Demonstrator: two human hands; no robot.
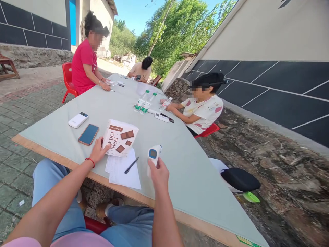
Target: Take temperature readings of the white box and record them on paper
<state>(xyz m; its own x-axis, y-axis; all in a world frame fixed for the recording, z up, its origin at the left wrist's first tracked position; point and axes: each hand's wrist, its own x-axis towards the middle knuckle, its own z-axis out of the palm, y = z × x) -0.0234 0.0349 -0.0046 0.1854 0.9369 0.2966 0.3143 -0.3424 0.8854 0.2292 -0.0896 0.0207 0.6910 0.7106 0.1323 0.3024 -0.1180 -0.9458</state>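
Basically, counts left to right: 1 co-worker in a red shirt on 1 red chair, 1 white block with a dark window, 1 phone lying screen up, 1 printed box, at least 2 paper sheets partly under the box, 1 black pen on the sheets, 1 co-worker at the far end, 2 upright green-capped bottles side by side, 1 handheld thermometer, 1 long white device next to 1 dark phone, 1 co-worker in a patterned shirt with both hands at 1 clear bottle. All share 1 pale table

Hands: 2. Left hand, red cord at wrist, forearm reaching up and across the near table edge. Grip is narrow, thumb over the front of the box's lower left corner, other fingers mostly hidden at its left side; box sits just right of the screen-up phone, printed face up toward the wearer

Right hand: forearm nearly straight up-frame, fingers wrapped round the thermometer handle, thumb on the near side below the display. Thermometer is upright, right of pen and sheets, display facing the wearer; can't tell if its base touches the table
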